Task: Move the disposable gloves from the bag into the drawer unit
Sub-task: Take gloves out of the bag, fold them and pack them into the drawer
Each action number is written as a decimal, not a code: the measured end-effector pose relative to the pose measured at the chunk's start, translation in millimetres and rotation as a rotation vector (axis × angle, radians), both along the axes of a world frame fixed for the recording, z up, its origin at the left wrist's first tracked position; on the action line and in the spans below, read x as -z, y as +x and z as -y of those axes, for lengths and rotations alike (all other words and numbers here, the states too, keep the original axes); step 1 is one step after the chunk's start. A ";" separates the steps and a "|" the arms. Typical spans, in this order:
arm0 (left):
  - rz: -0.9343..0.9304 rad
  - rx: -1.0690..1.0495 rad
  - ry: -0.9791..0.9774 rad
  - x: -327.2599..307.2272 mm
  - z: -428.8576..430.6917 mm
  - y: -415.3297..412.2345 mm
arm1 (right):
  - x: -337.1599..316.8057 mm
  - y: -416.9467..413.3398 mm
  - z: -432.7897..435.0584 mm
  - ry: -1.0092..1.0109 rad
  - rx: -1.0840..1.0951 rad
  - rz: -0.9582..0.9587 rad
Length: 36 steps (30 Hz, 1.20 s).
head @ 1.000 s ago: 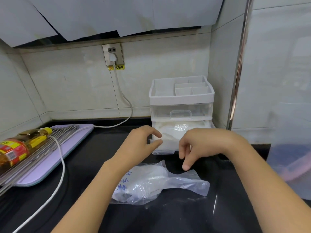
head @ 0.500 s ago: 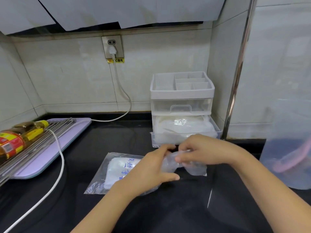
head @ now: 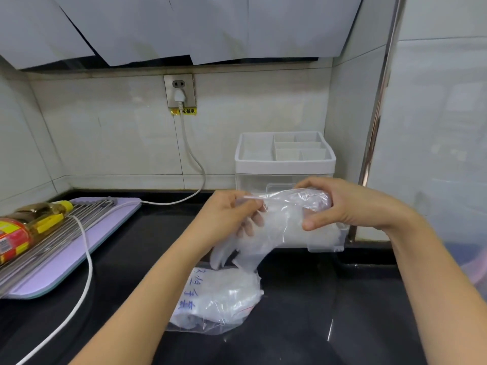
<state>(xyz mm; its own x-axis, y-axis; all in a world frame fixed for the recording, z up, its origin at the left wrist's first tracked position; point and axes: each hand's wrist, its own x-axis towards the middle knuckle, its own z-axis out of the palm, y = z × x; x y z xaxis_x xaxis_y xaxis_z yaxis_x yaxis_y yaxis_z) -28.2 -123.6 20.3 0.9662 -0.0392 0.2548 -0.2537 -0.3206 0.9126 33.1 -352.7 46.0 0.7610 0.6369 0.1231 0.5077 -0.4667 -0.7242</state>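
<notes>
Right in front of the drawer unit, both hands are up off the black counter with a clear disposable glove stretched between them. The left hand pinches one end, the right hand has fingers and thumb curled round the bunched other end, and the glove's fingers dangle down. The bag with blue writing lies on the counter just below, more gloves inside. The unit's bottom drawer sits pulled out behind the glove. Off left, an oil bottle lies over a purple board.
</notes>
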 end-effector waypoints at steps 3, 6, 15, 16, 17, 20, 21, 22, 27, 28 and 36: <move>-0.011 -0.043 0.053 -16.1 -0.7 17.0 | 2.0 11.4 -1.8 0.077 0.045 -0.019; -0.014 -0.041 0.099 -33.0 0.0 38.7 | 7.4 22.0 -8.3 0.336 0.070 -0.097; -0.011 -0.147 0.472 -42.4 2.6 92.5 | 23.7 55.1 -11.8 0.427 0.552 -0.109; 0.004 -0.194 0.506 -37.9 2.4 96.4 | 24.1 55.5 -10.8 0.344 0.597 -0.080; 0.028 -0.258 0.555 -33.1 2.7 98.8 | 25.2 56.5 -9.7 0.246 0.636 -0.041; 0.212 -0.466 0.682 -21.2 9.3 94.5 | 29.9 60.7 -8.0 -0.014 0.707 0.062; 0.313 -0.489 0.665 -18.3 12.4 90.5 | 31.3 62.2 -9.1 -0.074 0.716 0.086; 0.407 -0.479 0.620 -16.7 15.6 86.6 | 33.1 64.1 -10.8 -0.127 0.718 0.111; 0.295 -0.128 0.706 -6.5 39.8 78.9 | 42.3 68.7 -18.3 -0.286 0.746 0.224; 0.215 -0.064 0.755 -1.5 43.6 81.1 | 43.9 69.1 -18.5 -0.311 0.753 0.236; -0.113 0.058 0.709 32.3 36.5 103.3 | 32.8 46.8 -29.1 -0.439 0.745 0.438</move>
